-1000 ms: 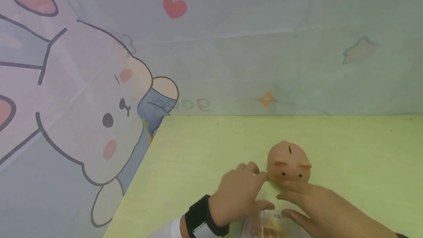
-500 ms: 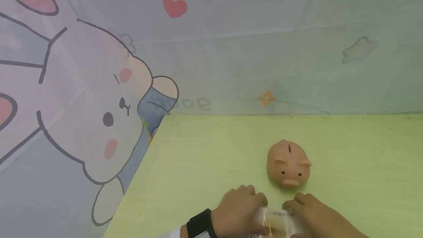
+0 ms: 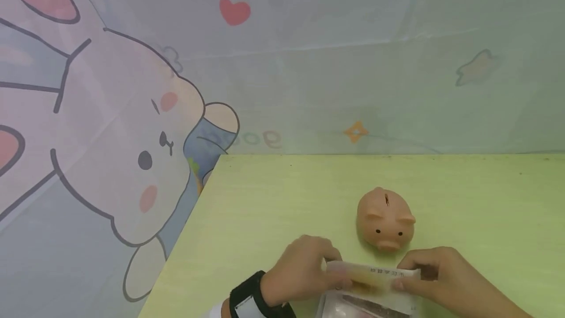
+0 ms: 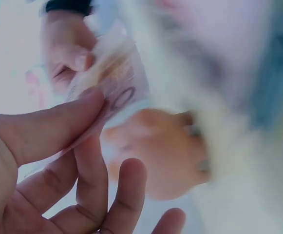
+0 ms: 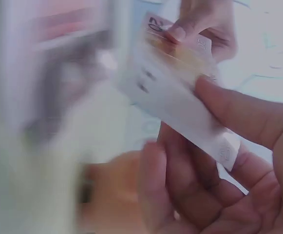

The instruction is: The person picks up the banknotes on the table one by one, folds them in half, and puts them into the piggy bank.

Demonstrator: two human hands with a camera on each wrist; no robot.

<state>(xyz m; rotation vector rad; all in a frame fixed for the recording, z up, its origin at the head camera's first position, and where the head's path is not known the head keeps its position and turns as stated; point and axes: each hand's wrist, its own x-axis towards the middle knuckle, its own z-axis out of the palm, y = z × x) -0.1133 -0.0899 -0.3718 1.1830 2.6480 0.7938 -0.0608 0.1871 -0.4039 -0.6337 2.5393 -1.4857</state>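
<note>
Both hands pinch a banknote [image 3: 372, 274] between thumb and fingers, low in the head view. My left hand [image 3: 300, 269] has its left end and my right hand [image 3: 446, 276] its right end. Pinkish and yellow-brown with a pale band, the note shows a printed 20 in the right wrist view, where it is slanted. Just beyond the hands stands a pink pig-shaped piggy bank [image 3: 386, 217], its snout toward me and a dark slot on its back. Beneath the note lies a shiny, see-through-edged item [image 3: 348, 308], cut off by the frame; its contents are unclear.
The yellow-green tabletop [image 3: 256, 210] runs back to a pale fabric wall [image 3: 326, 77] with a heart and star prints. A printed cartoon rabbit [image 3: 115, 161] covers the left side. A black band [image 3: 247, 293] circles my left wrist.
Both hands have drawn back from beside the piggy bank toward me, and their fingers have closed on the banknote and raised it over the shiny item. The piggy bank stays in place.
</note>
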